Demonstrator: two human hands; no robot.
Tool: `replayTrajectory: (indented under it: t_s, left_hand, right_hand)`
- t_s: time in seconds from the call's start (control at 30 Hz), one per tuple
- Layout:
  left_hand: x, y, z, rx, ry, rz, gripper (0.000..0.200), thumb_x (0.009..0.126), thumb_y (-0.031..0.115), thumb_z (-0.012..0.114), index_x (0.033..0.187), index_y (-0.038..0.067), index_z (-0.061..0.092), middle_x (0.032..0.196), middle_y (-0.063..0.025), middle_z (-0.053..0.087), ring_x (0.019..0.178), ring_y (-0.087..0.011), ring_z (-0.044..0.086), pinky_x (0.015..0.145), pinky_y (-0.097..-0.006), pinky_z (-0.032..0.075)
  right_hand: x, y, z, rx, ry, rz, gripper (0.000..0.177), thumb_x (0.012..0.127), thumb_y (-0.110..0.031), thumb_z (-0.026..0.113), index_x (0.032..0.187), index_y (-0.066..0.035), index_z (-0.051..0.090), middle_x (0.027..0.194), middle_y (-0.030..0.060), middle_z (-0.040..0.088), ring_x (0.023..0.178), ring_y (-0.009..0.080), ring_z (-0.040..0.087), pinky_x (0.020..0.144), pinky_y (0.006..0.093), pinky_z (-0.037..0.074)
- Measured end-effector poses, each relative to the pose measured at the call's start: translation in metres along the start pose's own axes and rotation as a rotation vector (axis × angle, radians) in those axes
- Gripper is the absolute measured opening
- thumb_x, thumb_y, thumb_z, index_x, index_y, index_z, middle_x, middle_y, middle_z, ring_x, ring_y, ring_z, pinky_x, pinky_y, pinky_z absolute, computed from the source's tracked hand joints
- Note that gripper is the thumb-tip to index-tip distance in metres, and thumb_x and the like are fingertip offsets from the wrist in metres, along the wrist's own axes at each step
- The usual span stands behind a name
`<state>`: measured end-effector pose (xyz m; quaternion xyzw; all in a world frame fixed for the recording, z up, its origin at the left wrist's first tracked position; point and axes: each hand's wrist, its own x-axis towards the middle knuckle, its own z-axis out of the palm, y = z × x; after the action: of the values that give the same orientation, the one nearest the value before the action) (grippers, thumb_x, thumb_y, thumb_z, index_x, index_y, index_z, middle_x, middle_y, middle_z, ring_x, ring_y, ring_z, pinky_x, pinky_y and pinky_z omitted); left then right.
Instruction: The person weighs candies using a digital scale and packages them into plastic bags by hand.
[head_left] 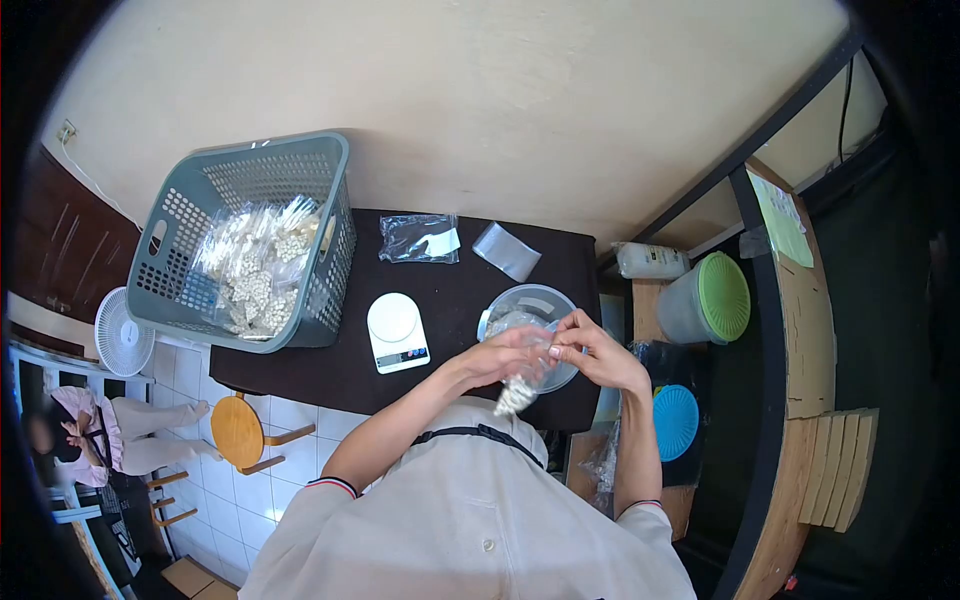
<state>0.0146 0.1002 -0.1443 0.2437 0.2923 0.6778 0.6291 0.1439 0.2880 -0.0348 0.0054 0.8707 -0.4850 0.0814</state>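
A clear plastic bag (515, 393) with small whitish pieces in its bottom hangs between my hands, in front of my waist. My left hand (502, 355) is closed around the bag's middle, slightly blurred. The fingers of my right hand (590, 350) pinch the bag's upper end. Behind the hands stands a round clear tub (535, 293), partly hidden by them; what lies in it is hard to make out. To the left is a white kitchen scale (397, 330) with nothing on its plate.
A large grey-green basket (340, 240) holding several filled bags stands at the table's left. Flat plastic packs (507, 251) lie at the back of the dark table (445, 285). Lidded containers (725, 297) are on the right. A person (120, 440) sits far left beyond a stool (237, 432).
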Motion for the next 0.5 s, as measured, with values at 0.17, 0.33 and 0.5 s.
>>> replayTrajectory:
  t_s: [0.17, 0.33, 0.5]
  left_hand:
    - [0.009, -0.035, 0.003, -0.475, -0.252, -0.113, 0.072, 0.093, 0.064, 0.066, 0.132, 0.004, 0.058, 0.122, -0.0158, 0.064, 0.112, -0.0321, 0.066, 0.098, -0.051, 0.054]
    - [0.007, -0.041, 0.023, -0.788, 0.0, -0.21, 0.079, 0.087, 0.077, 0.062, 0.12, 0.006, 0.065, 0.109, -0.0184, 0.069, 0.103, -0.0382, 0.069, 0.093, -0.0547, 0.055]
    - [0.02, -0.06, 0.01, -0.822, 0.117, -0.231, 0.074, 0.087, 0.077, 0.063, 0.113, 0.007, 0.065, 0.097, -0.0138, 0.065, 0.085, -0.0315, 0.067, 0.08, -0.0467, 0.057]
  right_hand:
    - [0.001, 0.022, 0.016, 0.152, -0.027, 0.037, 0.024, 0.102, -0.025, 0.067, 0.097, -0.002, 0.072, 0.121, 0.0118, 0.054, 0.118, 0.0247, 0.05, 0.101, 0.0369, 0.043]
    - [0.004, 0.038, 0.027, 0.101, 0.039, 0.071, 0.029, 0.104, -0.026, 0.066, 0.093, 0.001, 0.072, 0.124, 0.0122, 0.055, 0.113, 0.0218, 0.054, 0.095, 0.0364, 0.048]
    - [0.014, 0.067, 0.052, 0.265, 0.312, 0.227, 0.034, 0.099, -0.025, 0.072, 0.091, 0.007, 0.072, 0.109, 0.0133, 0.06, 0.071, 0.0143, 0.066, 0.057, 0.0259, 0.054]
